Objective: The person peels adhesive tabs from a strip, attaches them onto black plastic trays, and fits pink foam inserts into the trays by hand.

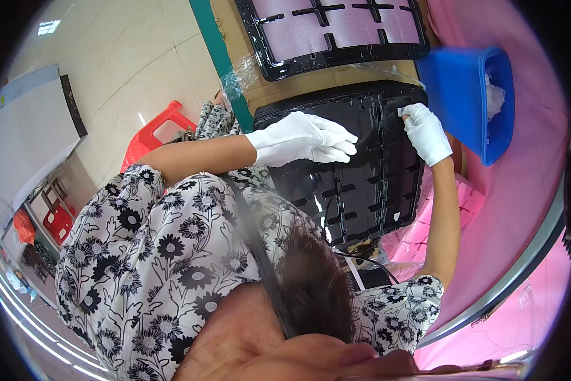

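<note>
A glossy black panel [396,171], ribbed and slotted, is laid flat in front of the body, and all else is placed by it. The left hand [301,138], gloved in white, is held over the panel's left part, palm down, fingers extended and lying close together, with nothing seen gripped; whether the surface is pressed or merely hovered over cannot be told. At the panel's far right corner, the right hand [428,134], also gloved, is drawn in, thumb and fingertips apparently pinched on a small pale piece [401,111], whose nature cannot be made out.

Beyond the panel, a black frame [349,56] with lilac-filled openings is set on cardboard [266,95]. To the panel's right a blue bin [454,95] is stood close to the right hand, and white material [495,98] is held inside it. Clear film [241,75] is bunched past the far left corner.

The shiny face could be scuffed if grit were trapped under a glove and dragged. The pale piece could be dropped or misplaced, since fine feel is dulled by fabric. If the corner were pushed unevenly, the panel could be slid askew, and the bin could be knocked by the right wrist.
</note>
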